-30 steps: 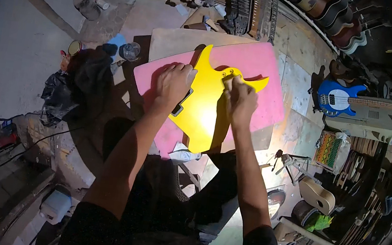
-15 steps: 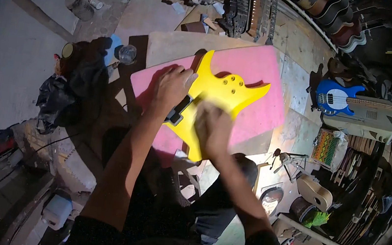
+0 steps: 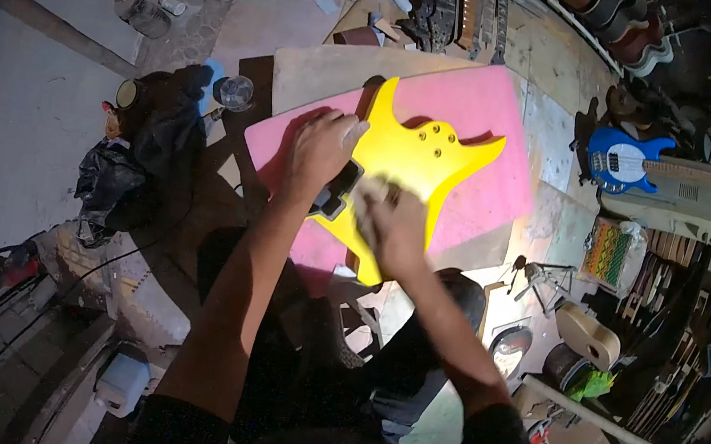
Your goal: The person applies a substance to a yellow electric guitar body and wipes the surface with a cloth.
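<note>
The yellow guitar body (image 3: 408,162) looks smooth and evenly coated; strong light washes it out, so gloss or matt is hard to tell. The pink board (image 3: 490,190) beneath it appears flat and matt. The black bag (image 3: 112,179) is thin, crinkled plastic with shiny folds. The clear cup (image 3: 235,93) is see-through, glass or plastic. The blue guitar (image 3: 603,147) looks glossy and smooth, while the pale guitar (image 3: 583,333) resembles plain wood. The jug (image 3: 122,382) seems to be translucent plastic, and the dark sleeve (image 3: 189,429) is matt cloth.

Right grip (image 3: 394,225) blurry, its contents unclear
</note>
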Available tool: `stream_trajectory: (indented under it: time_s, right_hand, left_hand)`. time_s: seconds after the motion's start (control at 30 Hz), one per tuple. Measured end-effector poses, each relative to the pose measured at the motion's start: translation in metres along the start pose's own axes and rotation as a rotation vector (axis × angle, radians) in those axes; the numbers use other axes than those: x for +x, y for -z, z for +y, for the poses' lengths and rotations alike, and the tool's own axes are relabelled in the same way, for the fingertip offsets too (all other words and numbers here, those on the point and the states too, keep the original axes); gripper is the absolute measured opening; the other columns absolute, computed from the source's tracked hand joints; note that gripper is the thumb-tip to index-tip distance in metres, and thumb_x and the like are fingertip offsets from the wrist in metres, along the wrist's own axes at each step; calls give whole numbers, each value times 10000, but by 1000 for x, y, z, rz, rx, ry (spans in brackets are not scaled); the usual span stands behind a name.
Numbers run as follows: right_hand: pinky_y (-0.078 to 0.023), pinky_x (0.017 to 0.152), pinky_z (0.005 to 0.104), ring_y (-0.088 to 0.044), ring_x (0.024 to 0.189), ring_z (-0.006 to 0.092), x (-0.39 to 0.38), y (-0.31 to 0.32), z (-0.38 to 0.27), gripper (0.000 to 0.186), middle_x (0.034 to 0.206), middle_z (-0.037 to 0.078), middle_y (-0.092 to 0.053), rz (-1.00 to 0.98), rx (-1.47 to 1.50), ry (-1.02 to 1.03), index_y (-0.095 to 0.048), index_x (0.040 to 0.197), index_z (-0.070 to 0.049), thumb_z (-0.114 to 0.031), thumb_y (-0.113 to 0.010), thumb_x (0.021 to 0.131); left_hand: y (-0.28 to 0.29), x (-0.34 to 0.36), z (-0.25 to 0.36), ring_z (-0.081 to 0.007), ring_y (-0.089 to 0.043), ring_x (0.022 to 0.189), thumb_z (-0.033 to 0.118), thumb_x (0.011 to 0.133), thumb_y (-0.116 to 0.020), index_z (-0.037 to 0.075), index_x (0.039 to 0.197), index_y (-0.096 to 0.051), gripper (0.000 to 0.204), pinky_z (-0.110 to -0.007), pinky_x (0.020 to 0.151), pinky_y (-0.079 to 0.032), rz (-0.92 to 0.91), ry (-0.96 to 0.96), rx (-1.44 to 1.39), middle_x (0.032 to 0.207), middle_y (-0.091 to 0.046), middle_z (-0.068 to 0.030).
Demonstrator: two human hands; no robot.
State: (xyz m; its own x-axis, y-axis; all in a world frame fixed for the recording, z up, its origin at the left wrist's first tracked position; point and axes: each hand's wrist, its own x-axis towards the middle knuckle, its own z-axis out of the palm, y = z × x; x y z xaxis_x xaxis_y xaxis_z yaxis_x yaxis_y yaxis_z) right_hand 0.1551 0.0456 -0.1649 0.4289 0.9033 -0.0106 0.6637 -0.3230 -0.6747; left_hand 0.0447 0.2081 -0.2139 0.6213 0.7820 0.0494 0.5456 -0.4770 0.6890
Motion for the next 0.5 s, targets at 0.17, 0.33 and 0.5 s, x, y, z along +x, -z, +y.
stream_trajectory:
  time_s: [0.17,0.33,0.5]
  right_hand:
    - [-487,681,450,-641,811,361,71,28,16,229,940,194,-657,220,-93,34,-656,1066,-42,-153,-734,881]
    - [-512,667,425,-618,702,382,-37,5,-17,269,804,177,-649,68,-148,383,-674,1064,14,-179,-720,881]
    - [-463,572,405,-605,646,308,47,58,40,152,733,140,-630,282,-399,224,-610,874,-15,-141,-689,905]
  left_hand:
    - [0,2,12,-417,-665,949,268,1012,-599,42,1063,-698,252,-497,837,-537,-13,15,-6,1043,-690,-191]
    - [-1,1,16,-392,-666,985,344,1032,-563,43,1077,-707,337,-502,864,-538,-13,23,143,1051,-692,-188]
    - [-3,2,26,-375,-658,1035,371,1035,-552,70,1126,-699,348,-496,882,-546,-11,-14,322,1086,-696,-163]
